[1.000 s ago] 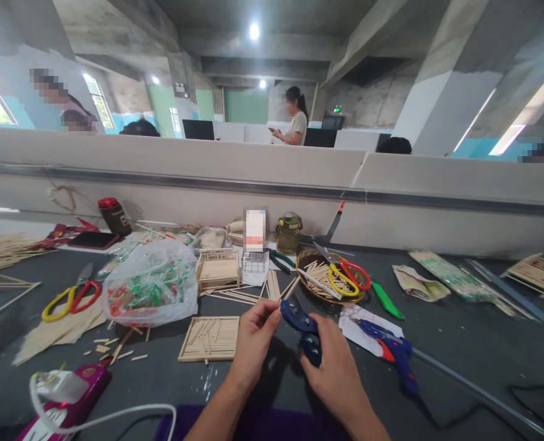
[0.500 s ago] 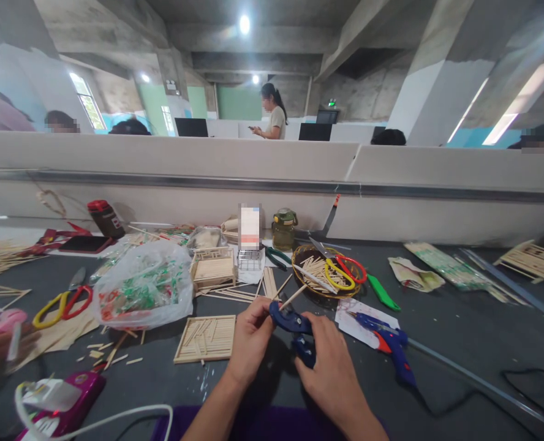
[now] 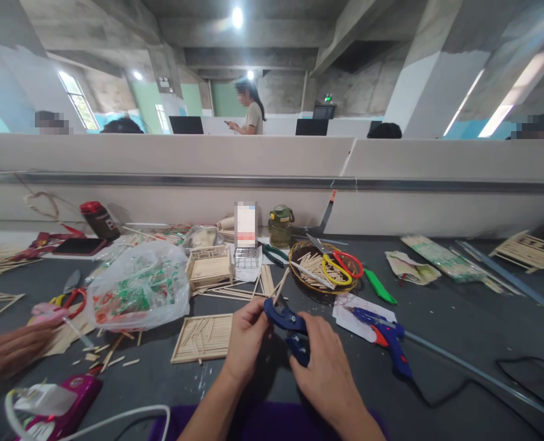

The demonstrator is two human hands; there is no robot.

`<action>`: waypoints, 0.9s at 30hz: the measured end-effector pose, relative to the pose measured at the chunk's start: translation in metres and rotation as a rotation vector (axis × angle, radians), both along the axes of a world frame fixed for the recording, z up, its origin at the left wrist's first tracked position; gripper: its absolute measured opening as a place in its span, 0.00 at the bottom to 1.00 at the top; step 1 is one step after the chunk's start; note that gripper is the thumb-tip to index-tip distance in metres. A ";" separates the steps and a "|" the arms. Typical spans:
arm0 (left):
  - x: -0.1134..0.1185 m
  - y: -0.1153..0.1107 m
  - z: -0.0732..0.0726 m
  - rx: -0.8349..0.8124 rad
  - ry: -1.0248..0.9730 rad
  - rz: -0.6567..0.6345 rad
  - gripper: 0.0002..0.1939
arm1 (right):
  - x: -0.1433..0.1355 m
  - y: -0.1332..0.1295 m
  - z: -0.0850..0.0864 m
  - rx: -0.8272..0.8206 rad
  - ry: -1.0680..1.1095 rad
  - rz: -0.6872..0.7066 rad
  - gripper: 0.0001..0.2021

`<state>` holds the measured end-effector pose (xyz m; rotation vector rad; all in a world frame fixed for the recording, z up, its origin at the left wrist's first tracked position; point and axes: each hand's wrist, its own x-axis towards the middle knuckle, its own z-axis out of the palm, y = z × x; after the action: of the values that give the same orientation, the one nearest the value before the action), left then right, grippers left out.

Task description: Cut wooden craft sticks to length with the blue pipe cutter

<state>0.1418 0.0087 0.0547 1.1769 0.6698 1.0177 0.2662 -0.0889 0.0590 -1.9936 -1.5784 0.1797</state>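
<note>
My left hand [image 3: 247, 337] is closed around a thin wooden stick [image 3: 282, 284], whose upper end points up and away. In my right hand [image 3: 326, 367] is a blue-handled hand cutter [image 3: 285, 317], with its two handles spread. The stick lies at the cutter's far side, close to my left fingers; whether the blade touches it cannot be made out. Left of my left hand lies a small flat panel of wooden sticks [image 3: 223, 327] with loose short pieces on it. A yellow-rimmed basket [image 3: 294, 274] of sticks stands beyond my right hand, with scissors [image 3: 352, 264] on top.
A blue glue gun [image 3: 386, 334] with a trailing cord lies at right. To the left are a plastic bag [image 3: 175, 269], a magenta power strip [image 3: 81, 392] and another person's hand [image 3: 24, 352] by a pink tool [image 3: 49, 312]. Behind stands a green bottle [image 3: 280, 226].
The stick has swung more upright and shows less length past the cutter. The other person's hand and pink tool have come further in from the left. My view has shifted slightly.
</note>
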 end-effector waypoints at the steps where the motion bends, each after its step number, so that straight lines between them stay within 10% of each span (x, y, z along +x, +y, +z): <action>1: 0.001 0.000 0.000 -0.018 -0.007 -0.001 0.10 | 0.000 0.000 0.000 -0.006 0.001 -0.005 0.25; 27: -0.003 0.007 -0.001 0.205 0.157 0.057 0.09 | -0.001 0.002 0.000 -0.076 0.080 -0.013 0.24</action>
<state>0.1389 0.0155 0.0533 1.4347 0.7393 1.0683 0.2654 -0.0870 0.0590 -2.0276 -1.5284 0.3146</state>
